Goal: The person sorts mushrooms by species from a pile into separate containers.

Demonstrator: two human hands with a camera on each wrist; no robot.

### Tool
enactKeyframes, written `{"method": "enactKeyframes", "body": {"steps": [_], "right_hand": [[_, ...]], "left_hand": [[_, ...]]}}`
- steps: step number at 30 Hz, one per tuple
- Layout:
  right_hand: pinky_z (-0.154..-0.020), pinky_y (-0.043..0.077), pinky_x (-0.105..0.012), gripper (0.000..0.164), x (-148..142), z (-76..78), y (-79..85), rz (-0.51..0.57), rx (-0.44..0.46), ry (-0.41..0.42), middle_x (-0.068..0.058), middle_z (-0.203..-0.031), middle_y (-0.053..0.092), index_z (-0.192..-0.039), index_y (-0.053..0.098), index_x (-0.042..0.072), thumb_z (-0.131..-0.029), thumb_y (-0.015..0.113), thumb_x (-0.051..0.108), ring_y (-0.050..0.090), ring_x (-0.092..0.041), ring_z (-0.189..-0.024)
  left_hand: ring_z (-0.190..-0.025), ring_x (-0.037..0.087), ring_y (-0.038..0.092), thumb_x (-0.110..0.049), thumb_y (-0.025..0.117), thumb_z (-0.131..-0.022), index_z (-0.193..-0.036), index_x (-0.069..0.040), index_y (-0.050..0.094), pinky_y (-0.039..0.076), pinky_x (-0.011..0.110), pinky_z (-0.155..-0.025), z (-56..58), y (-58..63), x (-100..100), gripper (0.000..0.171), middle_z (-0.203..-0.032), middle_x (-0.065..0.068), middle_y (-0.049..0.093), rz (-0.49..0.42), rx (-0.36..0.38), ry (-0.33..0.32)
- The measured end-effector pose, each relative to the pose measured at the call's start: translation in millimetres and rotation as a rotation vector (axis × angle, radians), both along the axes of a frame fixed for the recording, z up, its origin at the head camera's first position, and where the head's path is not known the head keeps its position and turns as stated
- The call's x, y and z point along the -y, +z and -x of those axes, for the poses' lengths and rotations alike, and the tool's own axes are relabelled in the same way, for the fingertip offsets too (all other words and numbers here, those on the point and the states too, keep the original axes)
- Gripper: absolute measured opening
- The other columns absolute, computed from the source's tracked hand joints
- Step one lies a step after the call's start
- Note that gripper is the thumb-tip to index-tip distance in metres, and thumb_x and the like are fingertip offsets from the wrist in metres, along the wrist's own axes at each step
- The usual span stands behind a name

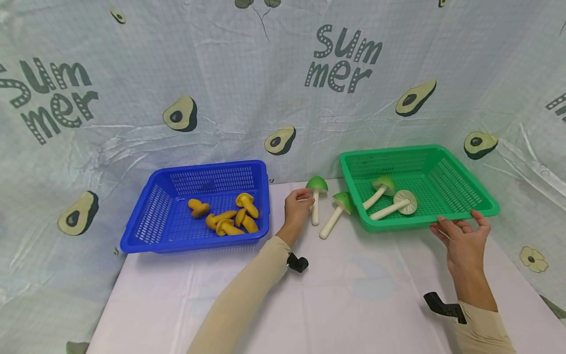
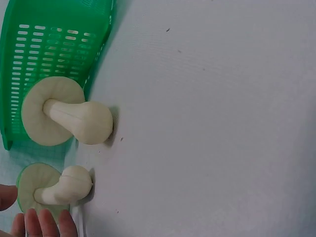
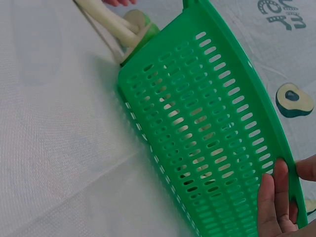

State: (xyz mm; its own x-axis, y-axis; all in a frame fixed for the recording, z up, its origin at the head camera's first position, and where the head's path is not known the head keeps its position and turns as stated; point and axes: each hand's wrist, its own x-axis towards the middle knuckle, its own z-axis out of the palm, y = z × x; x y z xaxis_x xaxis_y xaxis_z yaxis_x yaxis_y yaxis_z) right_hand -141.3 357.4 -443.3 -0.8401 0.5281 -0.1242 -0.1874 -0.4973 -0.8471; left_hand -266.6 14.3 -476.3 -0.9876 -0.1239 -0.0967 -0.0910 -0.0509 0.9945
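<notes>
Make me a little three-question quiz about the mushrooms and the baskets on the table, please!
1. True or false: the yellow mushrooms lie in the blue basket.
2. How many green mushrooms lie inside the green basket? A) none B) two C) five
3. Fill the gap: the right hand holds the near rim of the ____ basket.

Key
1. True.
2. B: two lie inside; two more lie on the table beside it, one at the left hand, the other against the basket.
3. Green.
</notes>
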Motion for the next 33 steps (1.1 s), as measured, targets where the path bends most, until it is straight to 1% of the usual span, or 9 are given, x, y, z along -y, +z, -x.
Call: {"method": "enactKeyframes", "body": {"steps": [4, 9, 13, 17, 21, 24, 27, 30, 33], "right_hand": [[-0.067, 0.062, -0.033, 0.085, -0.1, 0.2, 0.4, -0.004, 0.008, -0.001, -0.008, -0.096, 0.05, -0.145, 0.016, 0.026, -0.089, 0.069, -0.011, 0.073, -0.024, -0.067], [-0.067, 0.062, -0.033, 0.086, 0.2, 0.0, 0.2, -0.007, 0.012, 0.0, -0.008, -0.094, 0.051, -0.146, 0.015, 0.026, -0.089, 0.069, -0.011, 0.073, -0.023, -0.067], [-0.067, 0.062, -0.034, 0.087, 0.0, -0.7, 0.3, 0.0, 0.005, 0.005, -0.008, -0.094, 0.051, -0.146, 0.015, 0.026, -0.089, 0.069, -0.012, 0.073, -0.023, -0.067], [-0.067, 0.062, -0.034, 0.087, -0.2, -0.8, 0.7, 0.005, -0.001, 0.007, -0.008, -0.095, 0.051, -0.146, 0.015, 0.026, -0.089, 0.068, -0.012, 0.073, -0.024, -0.067], [-0.068, 0.062, -0.034, 0.087, -0.1, -0.3, 0.4, 0.001, -0.004, 0.006, -0.009, -0.096, 0.051, -0.146, 0.014, 0.025, -0.089, 0.068, -0.012, 0.073, -0.023, -0.067], [-0.068, 0.062, -0.034, 0.087, 0.4, -0.6, 0.8, -0.004, 0.0, 0.005, -0.009, -0.096, 0.051, -0.146, 0.015, 0.025, -0.089, 0.068, -0.012, 0.073, -0.023, -0.068], [-0.068, 0.062, -0.034, 0.087, 0.6, -1.0, 1.1, -0.006, 0.005, 0.005, -0.008, -0.097, 0.051, -0.146, 0.015, 0.026, -0.089, 0.069, -0.011, 0.073, -0.023, -0.068], [-0.068, 0.062, -0.033, 0.087, 0.6, -1.2, 1.0, -0.006, 0.005, 0.006, -0.009, -0.098, 0.05, -0.146, 0.015, 0.025, -0.089, 0.069, -0.011, 0.073, -0.023, -0.068], [-0.067, 0.062, -0.033, 0.086, 0.0, -1.1, 0.8, -0.005, -0.001, 0.011, -0.008, -0.098, 0.05, -0.146, 0.014, 0.025, -0.09, 0.068, -0.011, 0.073, -0.023, -0.068]], "left_hand": [[-0.085, 0.015, 0.061, 0.003, 0.071, -0.089, -0.127, 0.001, 0.065, 0.053, 0.023, -0.069, 0.6, -1.4, -1.2, 0.038, -0.111, 0.014, 0.067, 0.007, 0.05, -0.005], [-0.082, 0.017, 0.064, 0.003, 0.073, -0.089, -0.128, 0.003, 0.064, 0.057, 0.026, -0.072, 0.0, -3.9, -2.3, 0.04, -0.108, 0.015, 0.068, 0.106, 0.104, -0.028], [-0.088, 0.02, 0.067, -0.001, 0.076, -0.087, -0.123, 0.004, 0.065, 0.058, 0.028, -0.077, -0.1, -4.5, -3.0, 0.038, -0.104, 0.015, 0.071, 0.264, 0.103, -0.053], [-0.095, 0.023, 0.069, -0.006, 0.075, -0.087, -0.119, 0.001, 0.068, 0.056, 0.029, -0.081, 0.7, -3.4, -3.7, 0.034, -0.103, 0.012, 0.074, 0.445, 0.09, -0.1], [-0.098, 0.023, 0.07, -0.005, 0.073, -0.087, -0.117, 0.0, 0.07, 0.056, 0.03, -0.082, 1.4, -1.3, -3.1, 0.031, -0.104, 0.011, 0.074, 0.517, 0.092, -0.139], [-0.095, 0.022, 0.07, -0.005, 0.072, -0.085, -0.115, -0.001, 0.072, 0.056, 0.028, -0.078, 1.7, 1.0, -1.6, 0.03, -0.104, 0.012, 0.075, 0.509, 0.11, -0.147], [-0.084, 0.017, 0.068, -0.004, 0.071, -0.085, -0.114, -0.002, 0.072, 0.054, 0.025, -0.07, 1.3, 2.9, 0.1, 0.028, -0.103, 0.012, 0.075, 0.476, 0.139, -0.159], [-0.074, 0.014, 0.064, -0.003, 0.069, -0.088, -0.114, -0.001, 0.072, 0.053, 0.023, -0.064, 1.0, 4.4, 1.5, 0.026, -0.102, 0.012, 0.074, 0.403, 0.173, -0.179], [-0.069, 0.013, 0.063, -0.001, 0.068, -0.089, -0.115, 0.002, 0.07, 0.055, 0.024, -0.062, 1.0, 5.1, 2.7, 0.027, -0.102, 0.014, 0.073, 0.3, 0.199, -0.194]]}}
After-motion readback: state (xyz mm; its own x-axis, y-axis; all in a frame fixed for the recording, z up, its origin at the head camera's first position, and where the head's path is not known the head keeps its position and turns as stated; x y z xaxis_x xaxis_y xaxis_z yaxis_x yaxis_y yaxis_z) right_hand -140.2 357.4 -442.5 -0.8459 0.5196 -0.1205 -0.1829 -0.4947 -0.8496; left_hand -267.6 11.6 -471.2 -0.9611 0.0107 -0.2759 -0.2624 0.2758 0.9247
